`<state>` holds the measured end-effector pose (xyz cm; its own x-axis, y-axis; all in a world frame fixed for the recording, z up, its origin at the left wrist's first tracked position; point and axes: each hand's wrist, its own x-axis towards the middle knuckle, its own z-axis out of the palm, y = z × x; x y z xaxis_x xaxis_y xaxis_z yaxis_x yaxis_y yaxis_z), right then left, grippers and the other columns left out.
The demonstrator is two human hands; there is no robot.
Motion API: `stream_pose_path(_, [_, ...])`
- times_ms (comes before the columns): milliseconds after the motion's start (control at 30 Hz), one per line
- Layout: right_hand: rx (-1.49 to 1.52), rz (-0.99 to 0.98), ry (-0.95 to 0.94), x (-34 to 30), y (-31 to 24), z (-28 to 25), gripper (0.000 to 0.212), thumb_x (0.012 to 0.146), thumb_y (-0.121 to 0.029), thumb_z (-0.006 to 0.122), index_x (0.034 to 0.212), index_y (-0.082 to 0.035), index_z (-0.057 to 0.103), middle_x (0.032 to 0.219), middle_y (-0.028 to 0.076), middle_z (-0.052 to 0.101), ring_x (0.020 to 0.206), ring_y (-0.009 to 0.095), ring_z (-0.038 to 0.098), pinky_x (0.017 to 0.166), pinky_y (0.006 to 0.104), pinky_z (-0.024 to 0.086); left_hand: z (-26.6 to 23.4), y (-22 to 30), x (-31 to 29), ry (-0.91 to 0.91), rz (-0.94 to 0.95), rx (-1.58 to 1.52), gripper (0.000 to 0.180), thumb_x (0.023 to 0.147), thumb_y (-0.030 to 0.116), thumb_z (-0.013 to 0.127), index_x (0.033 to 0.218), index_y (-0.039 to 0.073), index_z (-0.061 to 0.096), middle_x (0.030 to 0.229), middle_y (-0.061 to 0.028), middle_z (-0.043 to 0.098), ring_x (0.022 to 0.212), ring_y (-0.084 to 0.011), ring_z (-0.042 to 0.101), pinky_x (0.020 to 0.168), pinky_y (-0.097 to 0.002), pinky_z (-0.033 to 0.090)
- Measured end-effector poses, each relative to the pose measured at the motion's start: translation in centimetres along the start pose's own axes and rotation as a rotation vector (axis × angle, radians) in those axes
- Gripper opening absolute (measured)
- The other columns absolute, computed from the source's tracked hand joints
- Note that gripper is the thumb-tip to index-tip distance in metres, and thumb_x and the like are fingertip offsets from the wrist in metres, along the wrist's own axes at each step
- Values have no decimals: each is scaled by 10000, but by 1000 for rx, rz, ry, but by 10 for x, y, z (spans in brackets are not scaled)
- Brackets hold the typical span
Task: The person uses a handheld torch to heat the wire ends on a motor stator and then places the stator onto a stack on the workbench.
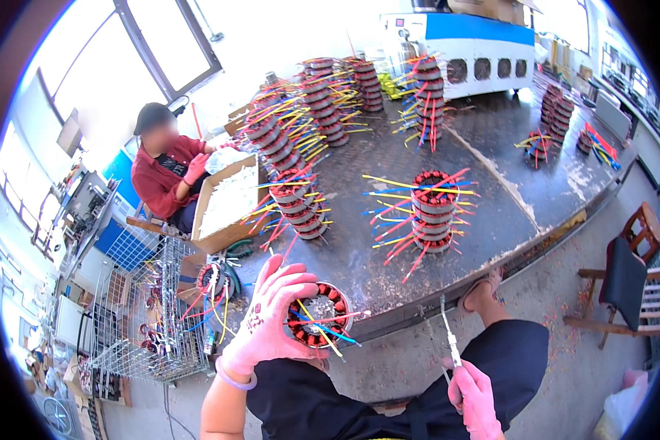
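My left hand [270, 315], in a pink glove, grips the rim of a motor stator [321, 317] at the table's near edge. The stator is a grey ring with red windings inside, and red, yellow and blue wires cross its opening. In my right hand [475, 400], also gloved in pink, is a thin metal tool [453, 343] with a white middle section. Its tip points up, apart from the stator, over my lap and the floor. The exact kind of tool cannot be made out. Beyond my hands stands a stack of stators [434, 213] with wires sticking out sideways.
More stator stacks [323, 103] stand along the back of the dark metal table [359, 264]. Left of it, a wire basket [143, 330] holds wired parts. A person [165, 169] in red sits behind a cardboard box [231, 198]. A chair [627, 275] stands right.
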<state>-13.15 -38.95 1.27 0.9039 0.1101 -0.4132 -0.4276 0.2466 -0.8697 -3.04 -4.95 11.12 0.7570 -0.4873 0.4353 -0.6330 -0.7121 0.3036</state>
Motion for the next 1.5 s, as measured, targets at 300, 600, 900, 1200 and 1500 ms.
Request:
stream_pose_path(300, [-19, -161, 82, 8, 4, -10, 346, 1053, -299, 493, 758, -119, 512, 544, -50, 413, 410, 41, 319, 390, 228, 193, -53, -99, 64, 185, -262, 40, 854, 567, 304, 905, 1319, 70, 575, 1220, -137, 627, 1235, -320, 550, 1136, -467, 336])
stream_pose_path(600, [-42, -143, 133, 7, -9, -10, 358, 1059, -293, 480, 742, -129, 499, 549, -58, 398, 434, 43, 320, 417, 229, 210, -47, -184, 118, 115, -433, 154, 862, 634, 341, 866, 1392, 58, 569, 1359, -172, 578, 1322, -295, 486, 1130, -398, 365])
stream_pose_path(900, [-67, -176, 117, 13, -11, -9, 358, 1052, -285, 487, 729, -130, 482, 551, -59, 385, 455, 41, 311, 433, 235, 207, -16, -205, 121, 53, -428, 130, 891, 650, 487, 851, 1413, 136, 553, 1352, -160, 567, 1322, -326, 464, 1156, -426, 294])
stream_pose_path(1200, [-38, -132, 122, 13, -12, -4, 372, 1053, -312, 488, 725, -137, 472, 542, -53, 389, 443, 45, 327, 420, 229, 214, -33, -198, 114, -83, -437, 133, 883, 727, 526, 795, 1482, 190, 485, 1548, -181, 405, 1480, -394, 261, 1226, -471, 189])
stream_pose_path(1500, [-39, -156, 118, 10, -6, -8, 367, 1051, -319, 489, 734, -135, 486, 547, -61, 394, 445, 42, 325, 425, 227, 211, -35, -185, 115, -167, -464, 306, 873, 748, 561, 770, 1489, 208, 471, 1553, -168, 402, 1481, -388, 264, 1225, -485, 188])
